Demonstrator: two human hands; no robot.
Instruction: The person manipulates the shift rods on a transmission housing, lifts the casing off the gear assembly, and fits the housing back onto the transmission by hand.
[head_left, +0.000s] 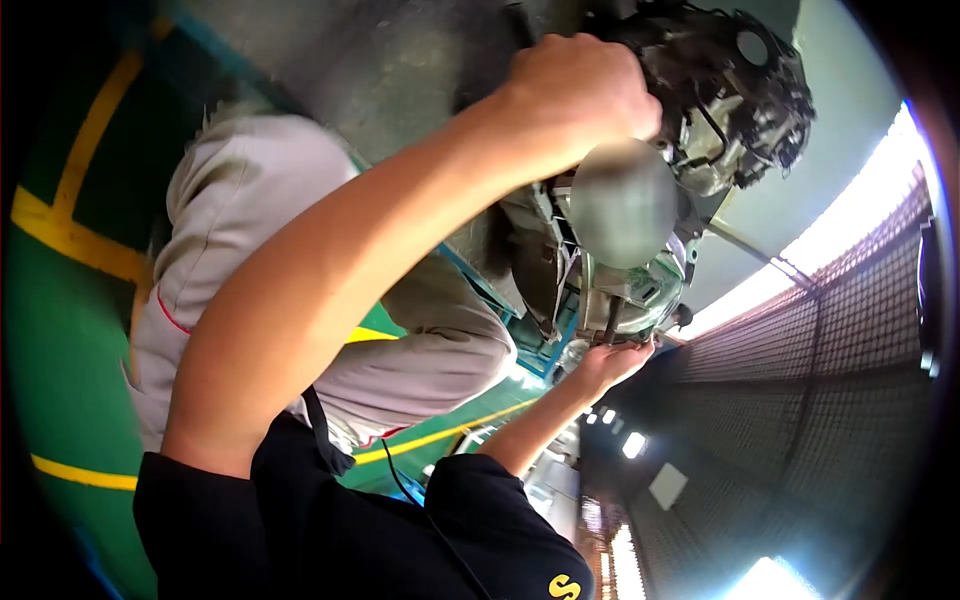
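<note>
My left hand [590, 90] is closed in a fist at the top of the view, against a dark mechanical assembly [735, 85] that looks like an engine or gearbox. What sits inside its fingers is hidden. Lower down, my right hand [620, 362] has its fingers bent against the edge of a greyish metal housing [645, 300] on the same assembly. A dark rod [613, 318] stands close to those fingers. Between my hands, a blurred round grey patch [625, 205] covers part of the assembly.
Blue framework [560, 345] is under the assembly. The green floor [70, 350] carries yellow lines [85, 472]. A dark mesh wall [790, 370] runs along the right, with bright windows [840, 215] beside it. A thin black cable [425, 510] hangs across my shirt.
</note>
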